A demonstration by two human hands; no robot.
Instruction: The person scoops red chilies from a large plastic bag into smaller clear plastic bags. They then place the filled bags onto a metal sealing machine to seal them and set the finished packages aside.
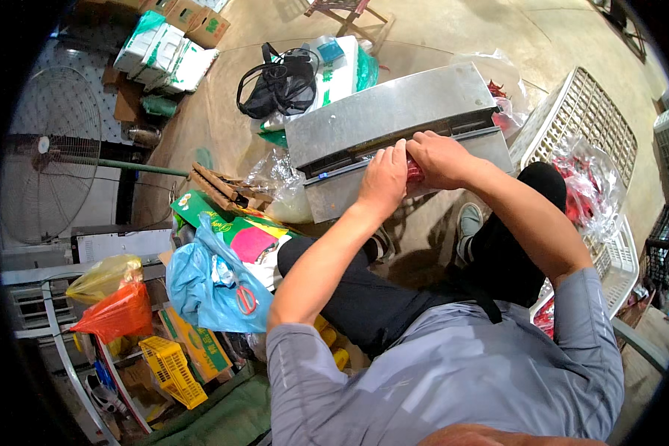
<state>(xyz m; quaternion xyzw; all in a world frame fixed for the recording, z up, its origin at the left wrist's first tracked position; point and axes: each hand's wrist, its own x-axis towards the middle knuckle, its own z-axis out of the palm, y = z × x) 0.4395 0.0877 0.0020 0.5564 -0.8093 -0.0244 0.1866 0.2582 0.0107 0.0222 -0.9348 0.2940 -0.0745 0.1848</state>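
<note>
A long metal box-shaped machine (390, 108), which looks like a bag sealer, stands before my knees with a dark slot along its near side. My left hand (386, 175) and my right hand (440, 161) meet at the lip of this slot. Between them they grip a clear plastic bag (415, 171) with something red inside. The fingers of both hands curl over its upper edge, so most of the bag is hidden. Whether the bag's edge enters the slot cannot be seen.
On my right, a clear bag of red chillies (582, 192) rests by a cream plastic crate (585, 122). A black bag with straps (284, 81) lies behind the machine. To my left are a blue plastic bag (192, 279) with red-handled scissors (246, 300) and a pedestal fan (50, 150).
</note>
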